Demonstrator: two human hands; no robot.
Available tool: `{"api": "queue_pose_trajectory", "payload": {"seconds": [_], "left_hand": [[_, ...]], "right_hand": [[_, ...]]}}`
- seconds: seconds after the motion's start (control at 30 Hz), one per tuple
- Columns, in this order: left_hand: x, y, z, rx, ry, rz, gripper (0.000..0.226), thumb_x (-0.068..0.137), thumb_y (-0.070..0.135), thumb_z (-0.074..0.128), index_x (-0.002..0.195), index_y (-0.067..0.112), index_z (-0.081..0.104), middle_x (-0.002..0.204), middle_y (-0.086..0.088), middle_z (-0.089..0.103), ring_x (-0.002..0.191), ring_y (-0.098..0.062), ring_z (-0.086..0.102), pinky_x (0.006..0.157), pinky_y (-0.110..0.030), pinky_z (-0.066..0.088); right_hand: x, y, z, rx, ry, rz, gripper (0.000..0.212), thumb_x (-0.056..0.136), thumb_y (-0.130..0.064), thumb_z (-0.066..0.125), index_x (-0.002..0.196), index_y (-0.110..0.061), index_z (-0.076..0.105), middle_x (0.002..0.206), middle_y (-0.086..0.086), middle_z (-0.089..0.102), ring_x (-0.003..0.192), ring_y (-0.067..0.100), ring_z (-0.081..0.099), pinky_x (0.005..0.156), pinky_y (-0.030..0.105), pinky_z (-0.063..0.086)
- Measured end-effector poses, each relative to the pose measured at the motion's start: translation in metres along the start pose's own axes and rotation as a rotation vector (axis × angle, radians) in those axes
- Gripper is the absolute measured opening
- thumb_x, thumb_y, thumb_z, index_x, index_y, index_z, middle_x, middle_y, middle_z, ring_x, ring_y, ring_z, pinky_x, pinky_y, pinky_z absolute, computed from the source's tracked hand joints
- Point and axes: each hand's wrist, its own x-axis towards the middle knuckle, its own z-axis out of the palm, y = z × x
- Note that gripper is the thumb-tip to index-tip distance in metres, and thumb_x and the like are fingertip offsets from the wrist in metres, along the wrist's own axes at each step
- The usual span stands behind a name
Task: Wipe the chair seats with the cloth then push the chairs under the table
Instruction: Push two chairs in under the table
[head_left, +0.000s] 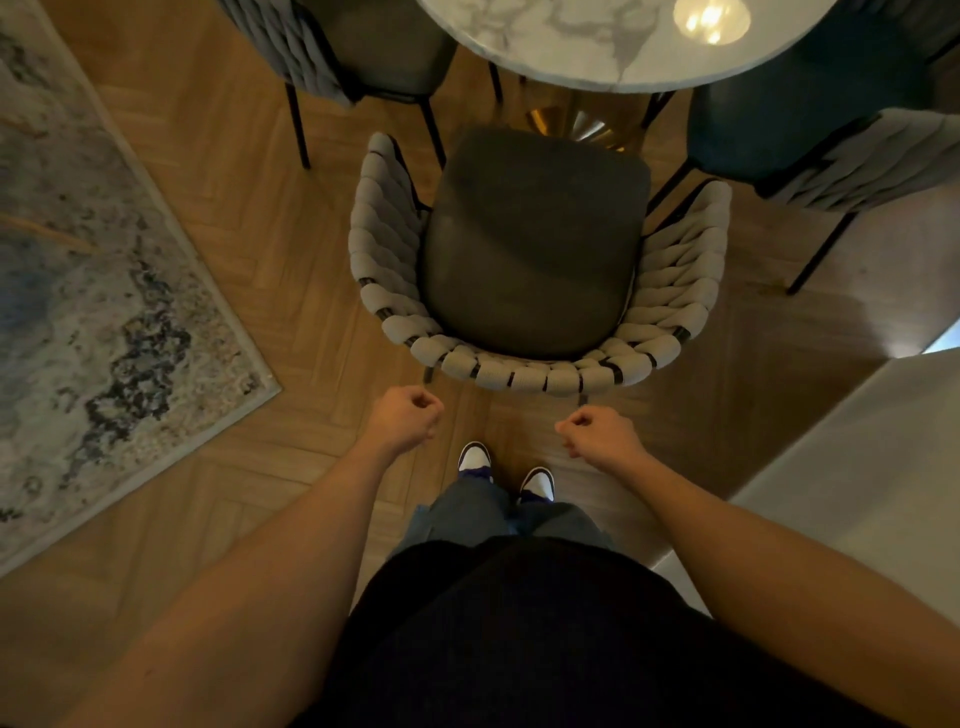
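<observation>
**Standing behind the chair, no cloth in sight**

The middle chair (535, 249) is the landmark here. It stands pulled out from the round marble table (613, 47), with only the front edge of its dark seat (535, 244) close to the table top. The person stands right behind its woven back.

The step looks like the push — or the wait just before it. No cloth shows anywhere, so I cannot tell if the seat is wiped yet.

The left hand (405, 415) hangs just behind the chair's back, a little to the left. Its fingers are curled into a fist and it holds nothing. The right hand (597, 431) is the same, clenched and empty, a little to the right. Neither hand touches the chair.

Next, both hands need to reach forward, grab the back rim, and slide the chair straight in — between the two other chairs (363, 47) on each side.
</observation>
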Motion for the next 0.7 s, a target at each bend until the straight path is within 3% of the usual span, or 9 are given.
{"api": "queue_pose_trajectory", "payload": {"seconds": [0.27,0.43,0.57,0.7], "left_hand": [[-0.014,-0.036,-0.02,-0.068,0.033,-0.076,0.01,0.092,0.018,0.062,0.085,0.014,0.065,0.086,-0.013,0.07,0.06,-0.018,0.063,0.051,-0.027,0.051],[-0.011,-0.067,-0.056,-0.123,0.068,-0.121,0.008,0.09,0.02,0.063,0.084,0.016,0.066,0.086,-0.011,0.072,0.071,-0.024,0.07,0.071,-0.04,0.06],[0.001,-0.09,-0.097,-0.18,0.079,-0.148,0.011,0.089,0.019,0.064,0.079,0.017,0.064,0.082,-0.013,0.07,0.069,-0.027,0.068,0.067,-0.044,0.059],[0.022,-0.111,-0.15,-0.174,0.074,-0.152,0.015,0.089,0.016,0.06,0.075,0.021,0.062,0.081,-0.008,0.068,0.064,-0.021,0.066,0.061,-0.035,0.057]], "right_hand": [[0.002,-0.045,0.032,-0.233,-0.093,-0.124,0.021,0.096,-0.039,0.062,0.094,-0.018,0.067,0.094,0.003,0.072,0.089,0.018,0.069,0.087,0.041,0.057],[0.012,-0.092,0.068,-0.3,-0.165,-0.174,0.02,0.096,-0.038,0.063,0.091,-0.019,0.066,0.093,0.002,0.072,0.089,0.016,0.068,0.087,0.04,0.057],[0.027,-0.137,0.109,-0.327,-0.19,-0.197,0.02,0.095,-0.04,0.063,0.092,-0.02,0.066,0.093,0.0,0.07,0.09,0.016,0.066,0.087,0.042,0.057],[0.045,-0.188,0.151,-0.36,-0.217,-0.178,0.022,0.095,-0.041,0.064,0.094,-0.018,0.066,0.095,0.002,0.071,0.092,0.018,0.067,0.089,0.042,0.057]]}}
